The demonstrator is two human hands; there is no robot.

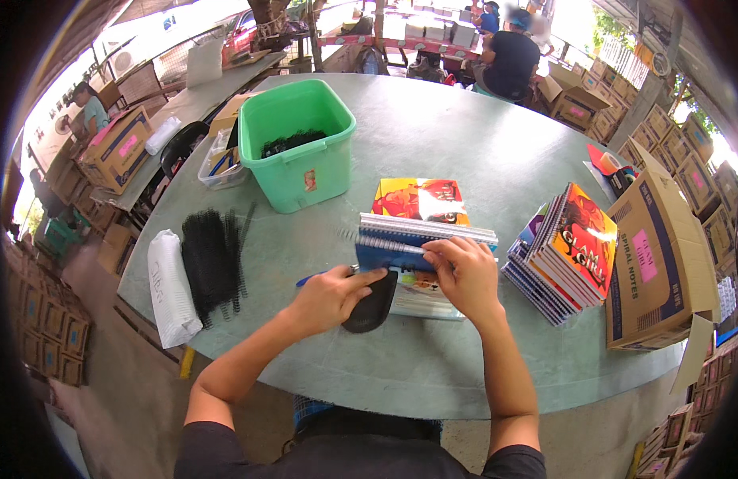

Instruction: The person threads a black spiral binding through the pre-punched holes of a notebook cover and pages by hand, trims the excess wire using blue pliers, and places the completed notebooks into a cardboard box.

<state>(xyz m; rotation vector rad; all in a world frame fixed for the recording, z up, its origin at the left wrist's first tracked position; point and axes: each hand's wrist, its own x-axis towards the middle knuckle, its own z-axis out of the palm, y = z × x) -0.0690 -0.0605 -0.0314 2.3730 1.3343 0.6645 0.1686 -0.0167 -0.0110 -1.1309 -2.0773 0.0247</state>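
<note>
A blue-covered spiral notebook (pixel 401 257) is propped on edge in front of me, with a thin coil (pixel 367 239) along its spine that sticks out loose at the left end. My right hand (pixel 469 275) pinches the coil and spine near the right end. At the lower left corner, the closed fingers of my left hand (pixel 325 299) press against the notebook. A slim blue object (pixel 303 281) shows partly behind that hand; its kind is hidden. Under my left fingers lies a dark rounded pad (pixel 372 305). Illustrated notebooks (pixel 421 198) lie behind and beneath the propped one.
A green bin (pixel 309 188) of black coils stands far left, beside a clear tub (pixel 219 177). Black coils (pixel 213 263) and a white plastic packet (pixel 171 291) lie left. Bound notebooks (pixel 564 251) and an open carton (pixel 656 255) occupy the right. A person (pixel 513 60) sits beyond the table.
</note>
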